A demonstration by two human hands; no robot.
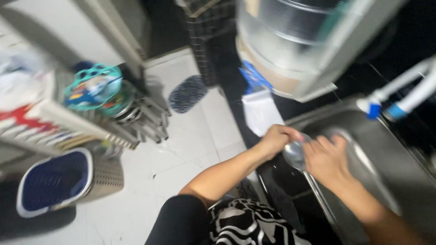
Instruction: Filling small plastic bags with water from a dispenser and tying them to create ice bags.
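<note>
A small, shiny, round metal utensil (294, 153), blurred so its exact kind is hard to tell, is being held over the front edge of the stainless-steel sink (386, 149), right at the sink's near-left corner. The left hand (277, 138) is closing around its upper part, fingers curled tight on it. The right hand (326, 159) is pressing against its other side, fingers fairly straight and together, touching the metal; whether they are truly gripping it I cannot tell. A white tap with blue collars (399, 97) is reaching in over the sink's far-right side. Just beyond the sink's left edge a large clear ribbed plastic container (290, 41) is standing. Down on the white tiled floor (181, 154) a blue-and-white mesh-sided basket (59, 181) is lying, well apart from the hands.
</note>
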